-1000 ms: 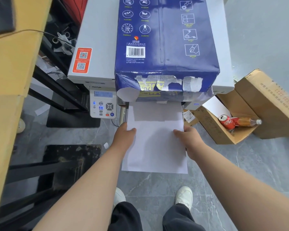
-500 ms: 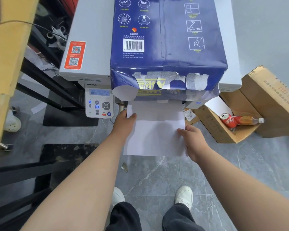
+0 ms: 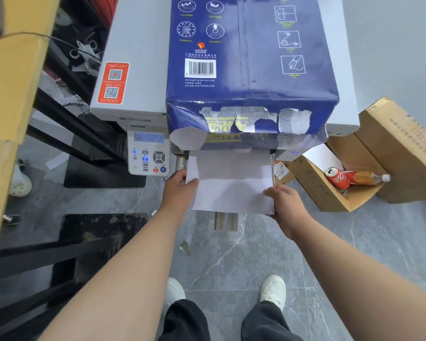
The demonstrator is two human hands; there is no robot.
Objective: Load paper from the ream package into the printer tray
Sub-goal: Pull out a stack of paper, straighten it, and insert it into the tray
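Observation:
A blue ream package (image 3: 251,57) with a torn front end lies on top of the grey printer (image 3: 133,57). Below its front edge a white paper stack (image 3: 231,183) sticks out of the printer's tray opening. My left hand (image 3: 178,190) grips the stack's left edge, thumb on top. My right hand (image 3: 284,205) holds the stack's near right corner. A grey tray part (image 3: 225,221) shows just under the stack's near edge. The far end of the stack is hidden inside the printer.
The printer's control panel (image 3: 148,151) sits left of the tray. An open cardboard box (image 3: 349,183) holding a red can (image 3: 336,178) and a bottle (image 3: 367,177) stands on the floor at right. A wooden desk (image 3: 12,77) and black frame bars (image 3: 67,114) fill the left side.
Both hands have pushed the paper stack forward into the printer; far less of it sticks out now. The hands have moved closer to the printer front.

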